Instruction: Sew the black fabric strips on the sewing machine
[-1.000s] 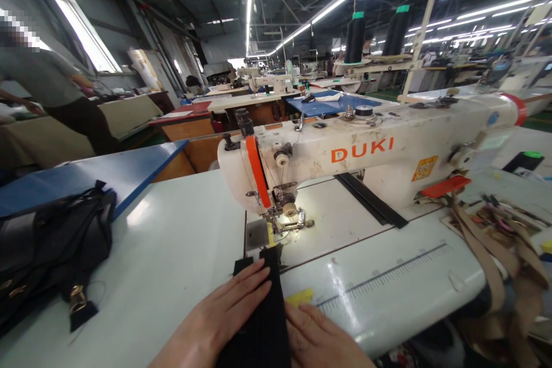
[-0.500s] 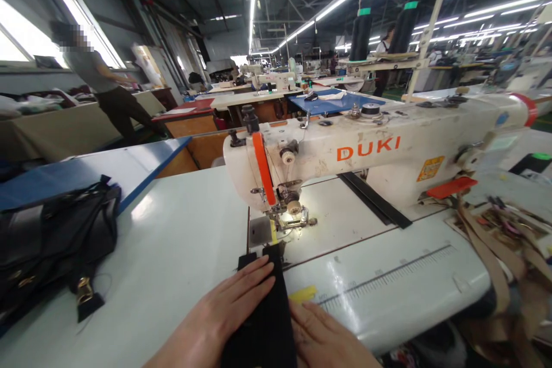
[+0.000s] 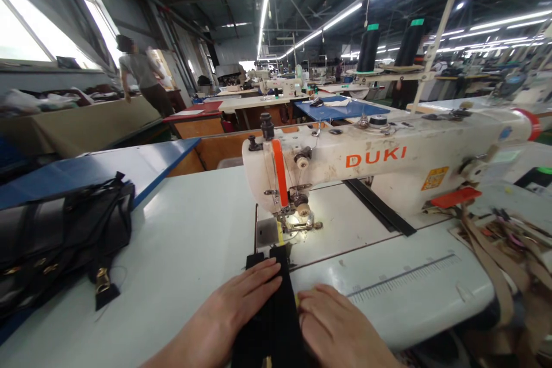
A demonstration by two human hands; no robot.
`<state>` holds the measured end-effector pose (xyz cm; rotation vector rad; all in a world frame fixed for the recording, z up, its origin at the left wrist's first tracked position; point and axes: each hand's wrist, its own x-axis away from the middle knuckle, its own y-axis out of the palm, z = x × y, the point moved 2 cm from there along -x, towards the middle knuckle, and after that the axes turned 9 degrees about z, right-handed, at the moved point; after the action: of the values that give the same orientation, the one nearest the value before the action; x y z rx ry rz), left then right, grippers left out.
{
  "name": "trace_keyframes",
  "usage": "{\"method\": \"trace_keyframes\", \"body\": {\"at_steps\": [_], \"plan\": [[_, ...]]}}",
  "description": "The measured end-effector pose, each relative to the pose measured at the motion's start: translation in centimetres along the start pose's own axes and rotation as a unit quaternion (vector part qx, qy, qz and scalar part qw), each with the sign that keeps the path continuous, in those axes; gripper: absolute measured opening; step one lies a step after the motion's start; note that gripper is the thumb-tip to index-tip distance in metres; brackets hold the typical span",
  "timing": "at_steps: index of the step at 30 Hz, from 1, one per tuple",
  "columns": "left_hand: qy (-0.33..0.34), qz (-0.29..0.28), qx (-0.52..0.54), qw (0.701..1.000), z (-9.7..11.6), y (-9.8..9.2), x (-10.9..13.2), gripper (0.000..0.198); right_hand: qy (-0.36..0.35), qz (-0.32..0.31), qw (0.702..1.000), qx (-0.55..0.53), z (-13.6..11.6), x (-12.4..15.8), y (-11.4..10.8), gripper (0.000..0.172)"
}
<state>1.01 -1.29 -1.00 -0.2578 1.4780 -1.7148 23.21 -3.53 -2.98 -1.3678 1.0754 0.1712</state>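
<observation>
Two black fabric strips (image 3: 282,305) lie lengthwise before me, their far ends just short of the sewing machine's (image 3: 375,149) lit needle area. Flat on top of them rests my left hand (image 3: 241,302), its fingers stretched out and pointing toward the machine. At the right edge of the strips is my right hand (image 3: 334,322), fingers curled, gripping that edge; its fingertips are partly hidden. A presser foot with a metal guide (image 3: 302,224) sits a little beyond the strips. A bit of yellow shows beside my right fingers.
Left on the pale tabletop (image 3: 194,230) lies a black bag (image 3: 64,236) with brass clasps. Black webbing (image 3: 379,207) passes under the machine arm. Tan straps (image 3: 495,264) hang at the right edge by a tray of small tools. A person (image 3: 144,75) stands at the far left.
My right hand has curled its fingers more and covers most of the yellow piece. My left hand stays on the strips. The view has shifted left, and the person behind has turned.
</observation>
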Motion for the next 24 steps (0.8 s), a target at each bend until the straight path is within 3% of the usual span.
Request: {"method": "trace_keyframes", "body": {"at_steps": [4, 7, 12, 17, 24], "plan": [[0.003, 0.016, 0.018, 1.000, 0.4, -0.3, -0.4, 0.050, 0.090, -0.049, 0.995, -0.004, 0.5, -2.0, -0.5, 0.032], [0.003, 0.001, 0.027, 1.000, 0.7, -0.7, -0.5, 0.053, 0.042, -0.076, 0.996, 0.014, 0.8, -3.1, 0.1, 0.027], [0.040, -0.001, 0.038, 0.998, 1.5, -1.5, -0.6, 0.075, -0.033, -0.018, 0.998, 0.053, 1.3, -3.5, 1.4, 0.012], [0.044, 0.009, 0.019, 0.999, 1.9, -1.8, -1.2, 0.065, -0.067, -0.008, 0.995, 0.072, 1.2, -3.1, 1.5, 0.020], [0.061, 0.017, 0.008, 0.998, 0.8, -1.6, -2.2, 0.058, -0.088, -0.060, 0.992, 0.070, 2.5, -4.4, 1.1, 0.018]]}}
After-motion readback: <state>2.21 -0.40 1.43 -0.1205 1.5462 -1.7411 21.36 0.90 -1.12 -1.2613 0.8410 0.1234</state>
